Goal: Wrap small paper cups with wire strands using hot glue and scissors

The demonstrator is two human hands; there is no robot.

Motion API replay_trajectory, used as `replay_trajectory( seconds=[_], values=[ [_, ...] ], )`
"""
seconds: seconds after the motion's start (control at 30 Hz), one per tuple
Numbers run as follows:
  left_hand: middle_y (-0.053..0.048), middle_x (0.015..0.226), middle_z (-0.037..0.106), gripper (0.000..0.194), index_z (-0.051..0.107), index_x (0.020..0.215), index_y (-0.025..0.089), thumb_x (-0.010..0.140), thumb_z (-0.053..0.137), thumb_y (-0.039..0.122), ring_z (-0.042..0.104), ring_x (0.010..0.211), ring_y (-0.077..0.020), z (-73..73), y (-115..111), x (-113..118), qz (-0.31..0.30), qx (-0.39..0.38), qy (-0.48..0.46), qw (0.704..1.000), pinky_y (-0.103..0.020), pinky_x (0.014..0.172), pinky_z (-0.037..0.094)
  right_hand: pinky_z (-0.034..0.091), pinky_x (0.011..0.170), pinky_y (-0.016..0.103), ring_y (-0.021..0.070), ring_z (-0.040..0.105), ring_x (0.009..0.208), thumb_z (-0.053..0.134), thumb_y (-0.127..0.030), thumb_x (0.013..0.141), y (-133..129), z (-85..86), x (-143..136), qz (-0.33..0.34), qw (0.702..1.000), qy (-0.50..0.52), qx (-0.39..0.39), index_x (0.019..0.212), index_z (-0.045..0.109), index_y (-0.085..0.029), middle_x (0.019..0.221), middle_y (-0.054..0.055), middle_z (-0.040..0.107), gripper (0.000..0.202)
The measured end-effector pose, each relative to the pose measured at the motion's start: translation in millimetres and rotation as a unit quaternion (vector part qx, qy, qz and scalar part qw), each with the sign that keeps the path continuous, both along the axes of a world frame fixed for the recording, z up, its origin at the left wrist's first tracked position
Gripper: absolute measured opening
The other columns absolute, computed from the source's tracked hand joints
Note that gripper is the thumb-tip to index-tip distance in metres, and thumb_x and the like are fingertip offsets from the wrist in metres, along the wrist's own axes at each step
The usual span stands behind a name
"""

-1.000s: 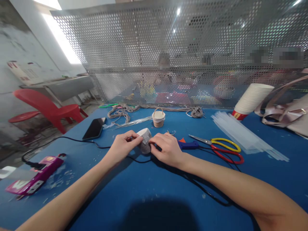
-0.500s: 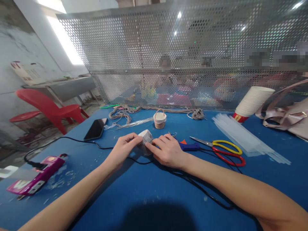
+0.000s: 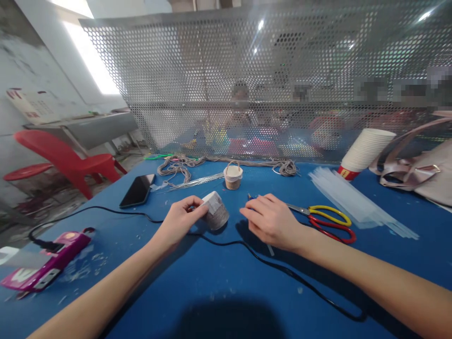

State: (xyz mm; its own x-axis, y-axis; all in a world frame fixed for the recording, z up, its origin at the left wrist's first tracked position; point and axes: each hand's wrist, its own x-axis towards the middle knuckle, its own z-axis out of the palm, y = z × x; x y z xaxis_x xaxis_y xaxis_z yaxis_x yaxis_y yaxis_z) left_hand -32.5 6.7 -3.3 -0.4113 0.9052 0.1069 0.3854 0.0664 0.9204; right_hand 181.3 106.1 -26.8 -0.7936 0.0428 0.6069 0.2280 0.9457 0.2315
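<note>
A small cup wrapped in grey cord (image 3: 218, 215), with white material over its upper end, is tilted on the blue table. My left hand (image 3: 183, 214) pinches its left side between thumb and fingers. To the right of the cup, apart from it, my right hand (image 3: 270, 219) is curled round a blue glue gun (image 3: 252, 198), mostly hidden under the fingers. A short clear stick (image 3: 270, 250) pokes out below that hand. A small cord-covered basket with a handle (image 3: 233, 178) stands upright behind.
Scissors (image 3: 330, 221) and translucent strips (image 3: 363, 202) lie right, near stacked paper cups (image 3: 367, 150) and a bag (image 3: 431, 165). A phone (image 3: 137, 190) and purple power strip (image 3: 52, 261) lie left. A black cable (image 3: 261, 256) crosses in front; perforated metal (image 3: 212, 84) stands behind.
My right hand has left the cup, moved right and closed on the glue gun. The cup's wrapped side now shows. The black cable has shifted in front of my hands.
</note>
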Motion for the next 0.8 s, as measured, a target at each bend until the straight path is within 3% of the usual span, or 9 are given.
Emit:
replay_trajectory(
  seconds=[0.1,0.27,0.57,0.8],
  values=[
    [0.004,0.058,0.055,0.021,0.06,0.059,0.017,0.065,0.064,0.037,0.045,0.058,-0.0113,1.4,-1.0,2.8,0.008,-0.003,0.001,1.0,-0.022,0.057,0.035,0.036,0.065,0.032,0.019,0.056,0.072,0.05,-0.014,0.087,1.7,-1.2,18.2,-0.087,0.994,-0.052,-0.049,0.087,0.066,-0.014,0.081,0.007,0.065,0.016],
    [0.004,0.059,0.056,0.02,0.062,0.06,0.018,0.065,0.065,0.037,0.046,0.057,-0.0117,0.7,-2.7,6.3,0.019,0.011,-0.013,1.0,-0.023,0.056,0.035,0.044,0.071,0.036,0.0253,0.061,0.083,0.054,-0.011,0.082,-1.3,-13.2,39.1,-0.228,0.949,-0.171,-0.132,0.093,0.066,-0.012,0.091,0.012,0.068,0.017],
    [0.004,0.058,0.055,0.021,0.061,0.063,0.017,0.064,0.068,0.038,0.046,0.057,-0.0115,-2.6,-5.4,9.2,-0.008,0.034,-0.075,0.997,-0.023,0.055,0.036,0.043,0.088,0.042,0.0291,0.058,0.106,0.046,-0.002,0.076,3.0,-20.4,38.9,-0.241,0.933,-0.19,-0.189,0.122,0.054,-0.01,0.128,0.019,0.056,0.047],
    [0.004,0.055,0.052,0.021,0.058,0.062,0.018,0.067,0.065,0.037,0.045,0.055,-0.0112,-3.0,-9.0,13.2,-0.033,0.04,-0.064,0.997,-0.023,0.054,0.036,0.042,0.076,0.034,0.0237,0.059,0.09,0.048,-0.001,0.073,11.7,-19.6,27.7,-0.232,0.93,-0.185,-0.219,0.101,0.059,-0.014,0.101,0.011,0.063,0.033]
  ],
)
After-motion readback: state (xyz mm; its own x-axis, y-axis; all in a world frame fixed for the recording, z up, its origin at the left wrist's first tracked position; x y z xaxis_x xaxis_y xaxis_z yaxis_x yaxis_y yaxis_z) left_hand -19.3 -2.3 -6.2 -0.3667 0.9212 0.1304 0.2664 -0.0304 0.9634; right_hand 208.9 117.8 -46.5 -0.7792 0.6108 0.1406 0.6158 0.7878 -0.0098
